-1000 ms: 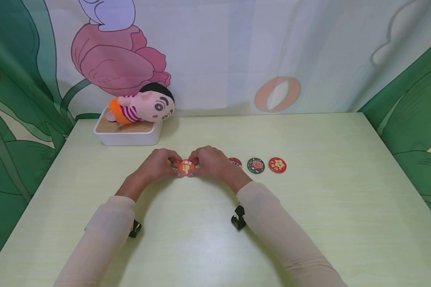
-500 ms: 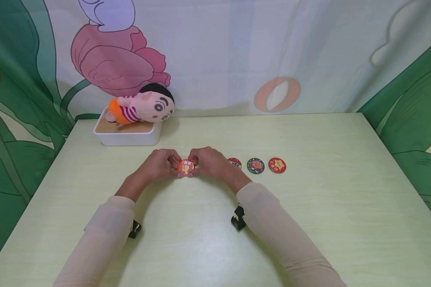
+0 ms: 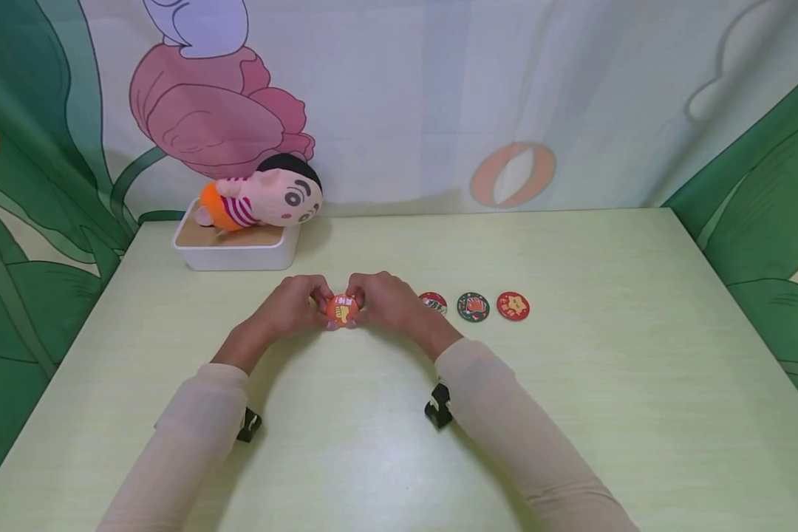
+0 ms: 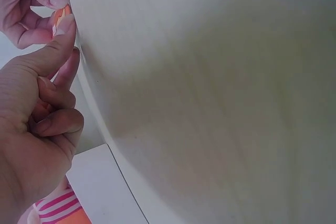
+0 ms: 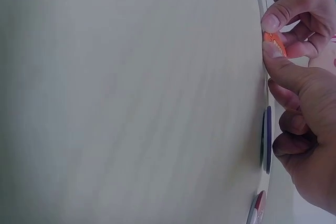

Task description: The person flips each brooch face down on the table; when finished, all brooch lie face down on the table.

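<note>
Together, left hand (image 3: 297,304) and right hand (image 3: 387,301) pinch an orange badge (image 3: 342,311), lettering (image 3: 344,301) illegible.

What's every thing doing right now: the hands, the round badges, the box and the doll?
Left hand: pinching the orange badge
Right hand: pinching its other side
Orange badge: held, picture showing
Partly hidden badge: flat, picture up
Green badge: flat, picture up
Red star badge: flat, picture up
White box: upright
Doll: lying down, head past the box's edge
</note>
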The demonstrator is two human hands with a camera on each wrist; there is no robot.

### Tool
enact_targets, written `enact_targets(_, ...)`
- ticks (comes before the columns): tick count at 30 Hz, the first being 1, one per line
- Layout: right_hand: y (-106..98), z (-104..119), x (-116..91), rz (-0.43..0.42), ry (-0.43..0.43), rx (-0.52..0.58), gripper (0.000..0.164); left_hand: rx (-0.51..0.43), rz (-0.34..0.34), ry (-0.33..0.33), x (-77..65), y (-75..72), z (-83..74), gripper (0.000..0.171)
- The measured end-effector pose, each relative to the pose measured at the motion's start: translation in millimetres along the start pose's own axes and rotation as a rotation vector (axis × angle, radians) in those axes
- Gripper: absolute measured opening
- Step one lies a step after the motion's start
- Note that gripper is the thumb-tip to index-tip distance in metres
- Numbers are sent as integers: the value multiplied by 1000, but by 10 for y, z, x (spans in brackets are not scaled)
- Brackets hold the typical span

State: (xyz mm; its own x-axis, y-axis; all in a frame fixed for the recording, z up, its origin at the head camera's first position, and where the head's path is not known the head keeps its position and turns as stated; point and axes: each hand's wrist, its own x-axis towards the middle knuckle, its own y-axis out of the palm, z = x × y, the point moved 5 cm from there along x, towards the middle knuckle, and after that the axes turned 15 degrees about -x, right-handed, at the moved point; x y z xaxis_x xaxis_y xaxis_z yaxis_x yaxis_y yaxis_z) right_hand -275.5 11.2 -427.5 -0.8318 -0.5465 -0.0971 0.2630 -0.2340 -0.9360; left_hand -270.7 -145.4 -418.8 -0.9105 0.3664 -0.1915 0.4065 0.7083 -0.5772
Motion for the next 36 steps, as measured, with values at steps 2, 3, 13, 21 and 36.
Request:
enact_targets(2, 3, -2, 0, -2, 6, 12, 37, -3, -1, 1, -2, -3, -6, 31)
enact_targets(3, 4, -3, 0, -2, 10, 17, 38, -4, 0, 1, -3, -3, -7, 32)
enact_targets(13, -20, -4, -22, -11, 36, 23, 38, -19, 1, 12, -1, 8, -4, 32)
enact_targets(21, -17, -5, -23, -24, 35, 40, 38, -54, 0, -19, -7, -7, 31, 31)
enact_targets(36, -24, -7, -32, -34, 65, 119, 32, -89, -8, -52, -18, -26, 59, 26)
